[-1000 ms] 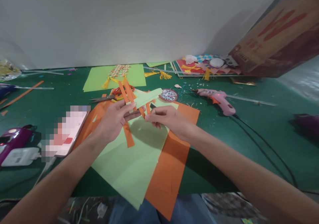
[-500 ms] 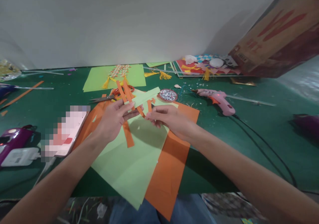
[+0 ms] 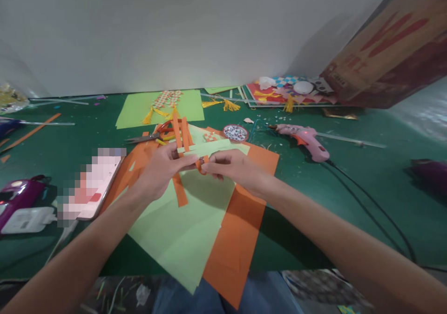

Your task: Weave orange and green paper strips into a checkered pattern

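My left hand [image 3: 169, 163] pinches a small weave of paper strips. Two orange strips [image 3: 180, 132] stand up from it, and pale green strips [image 3: 213, 147] cross them and stick out to the right. With its fingertips, my right hand [image 3: 225, 163] grips a curled orange paper strip [image 3: 201, 166] at the lower edge of the weave. Below the hands lies a loose orange strip [image 3: 180, 190] on a light green paper sheet [image 3: 174, 235]. Orange sheets [image 3: 240, 225] show beneath that. Scissors [image 3: 148, 138] with orange handles lie just beyond my left hand.
On the right rests a pink glue gun [image 3: 303, 139] with a lit red light and a cord. A round dish of small beads [image 3: 235, 132] is beyond the hands. On the left lie a phone [image 3: 104, 179] and a purple device [image 3: 24, 195]. A paper bag [image 3: 387, 49] stands at back right.
The weave has turned more upright and the green strips now lie more level. The orange strip at my right fingertips is now bent into a curl. A small checkered piece beyond has come into view.
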`<act>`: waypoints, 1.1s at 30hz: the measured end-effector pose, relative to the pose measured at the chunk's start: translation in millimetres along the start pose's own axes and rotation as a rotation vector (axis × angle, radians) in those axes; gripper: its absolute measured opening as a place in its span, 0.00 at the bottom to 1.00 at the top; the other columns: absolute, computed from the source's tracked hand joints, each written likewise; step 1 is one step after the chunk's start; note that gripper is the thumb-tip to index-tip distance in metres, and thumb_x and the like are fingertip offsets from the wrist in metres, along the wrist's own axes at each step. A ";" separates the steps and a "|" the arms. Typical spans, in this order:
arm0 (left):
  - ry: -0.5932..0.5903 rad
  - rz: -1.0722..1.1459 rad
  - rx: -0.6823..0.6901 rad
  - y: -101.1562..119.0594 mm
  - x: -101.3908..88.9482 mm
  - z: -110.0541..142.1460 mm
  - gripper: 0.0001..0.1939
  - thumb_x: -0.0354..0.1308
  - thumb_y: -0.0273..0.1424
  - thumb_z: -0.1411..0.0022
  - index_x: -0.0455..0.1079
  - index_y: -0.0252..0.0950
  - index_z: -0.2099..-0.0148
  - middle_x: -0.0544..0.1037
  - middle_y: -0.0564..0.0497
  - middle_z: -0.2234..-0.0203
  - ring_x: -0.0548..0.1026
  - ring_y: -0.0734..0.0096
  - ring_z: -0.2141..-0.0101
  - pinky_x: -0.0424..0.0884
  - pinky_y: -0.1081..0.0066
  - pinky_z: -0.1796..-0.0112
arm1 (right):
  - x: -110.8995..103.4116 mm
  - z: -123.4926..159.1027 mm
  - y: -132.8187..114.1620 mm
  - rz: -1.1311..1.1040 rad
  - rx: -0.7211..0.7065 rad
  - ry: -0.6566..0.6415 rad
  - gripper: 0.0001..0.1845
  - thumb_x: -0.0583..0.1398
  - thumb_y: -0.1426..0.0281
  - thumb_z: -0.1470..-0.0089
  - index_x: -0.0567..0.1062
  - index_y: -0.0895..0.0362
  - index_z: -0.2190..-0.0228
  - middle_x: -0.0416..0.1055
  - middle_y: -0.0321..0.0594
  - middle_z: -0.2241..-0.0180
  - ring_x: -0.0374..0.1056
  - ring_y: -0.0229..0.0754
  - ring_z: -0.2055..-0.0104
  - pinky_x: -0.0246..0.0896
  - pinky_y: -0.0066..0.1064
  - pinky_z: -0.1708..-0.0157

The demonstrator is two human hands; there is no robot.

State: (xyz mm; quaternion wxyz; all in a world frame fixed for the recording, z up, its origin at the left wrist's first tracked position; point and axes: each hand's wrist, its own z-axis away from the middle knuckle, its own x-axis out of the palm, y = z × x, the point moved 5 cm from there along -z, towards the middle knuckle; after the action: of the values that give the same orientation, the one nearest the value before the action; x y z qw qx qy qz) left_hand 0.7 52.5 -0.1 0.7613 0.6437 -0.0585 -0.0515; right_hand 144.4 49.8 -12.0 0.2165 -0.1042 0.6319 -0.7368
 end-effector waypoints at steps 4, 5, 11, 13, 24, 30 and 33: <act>0.002 -0.003 0.023 0.7 0.5 0.8 0.08 0.66 0.30 0.53 0.74 0.35 0.68 0.79 0.52 0.73 0.77 0.69 0.70 0.75 0.68 0.62 | 1.5 0.4 -0.3 0.061 -0.017 -0.010 0.14 0.62 0.60 0.54 0.71 0.57 0.82 0.61 0.31 0.82 0.54 0.31 0.78 0.45 0.28 0.78; 0.007 -0.007 0.028 0.7 0.2 0.8 0.07 0.65 0.31 0.52 0.73 0.35 0.69 0.79 0.52 0.73 0.77 0.69 0.70 0.75 0.67 0.62 | 1.5 0.3 -0.2 0.084 -0.026 -0.010 0.15 0.61 0.60 0.54 0.70 0.57 0.82 0.60 0.31 0.82 0.54 0.32 0.78 0.45 0.28 0.78; 0.039 -0.020 0.060 0.4 -0.9 -0.2 0.08 0.64 0.34 0.50 0.72 0.35 0.69 0.78 0.52 0.73 0.77 0.68 0.70 0.75 0.67 0.62 | 1.4 -0.2 -1.2 0.214 -0.131 -0.013 0.16 0.59 0.60 0.51 0.68 0.57 0.82 0.61 0.32 0.79 0.55 0.32 0.76 0.49 0.28 0.75; 0.041 -0.011 0.068 0.9 -0.3 -0.1 0.09 0.63 0.35 0.49 0.71 0.35 0.67 0.78 0.52 0.71 0.78 0.68 0.69 0.75 0.67 0.63 | 1.1 0.1 -2.6 0.243 -0.153 -0.009 0.15 0.58 0.60 0.51 0.68 0.57 0.81 0.61 0.32 0.79 0.55 0.32 0.76 0.49 0.28 0.75; 0.074 -0.003 0.079 3.4 1.8 2.5 0.12 0.63 0.36 0.49 0.69 0.34 0.66 0.76 0.50 0.68 0.76 0.66 0.66 0.75 0.66 0.66 | 0.3 -0.6 -2.9 0.288 -0.168 0.004 0.15 0.58 0.61 0.51 0.69 0.58 0.81 0.62 0.33 0.79 0.54 0.32 0.75 0.50 0.26 0.75; 0.112 -0.046 0.085 2.5 -0.9 1.7 0.12 0.62 0.37 0.47 0.69 0.34 0.67 0.74 0.51 0.73 0.75 0.65 0.68 0.73 0.64 0.65 | 0.9 2.0 -6.7 0.319 -0.173 0.025 0.14 0.58 0.62 0.51 0.70 0.57 0.82 0.60 0.32 0.81 0.52 0.32 0.77 0.48 0.27 0.75; 0.119 -0.107 0.092 2.0 -2.3 2.0 0.11 0.61 0.37 0.47 0.70 0.34 0.66 0.74 0.51 0.74 0.74 0.65 0.68 0.72 0.66 0.67 | 1.2 2.9 -6.0 0.309 -0.157 0.026 0.14 0.58 0.63 0.51 0.70 0.58 0.82 0.59 0.31 0.82 0.50 0.31 0.78 0.46 0.28 0.76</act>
State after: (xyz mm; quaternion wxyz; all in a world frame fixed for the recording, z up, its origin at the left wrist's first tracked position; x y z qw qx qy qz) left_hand -1.8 51.2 2.2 0.7294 0.6820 0.0189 -0.0507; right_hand 143.4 47.3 -5.7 0.3102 -0.0126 0.6988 -0.6444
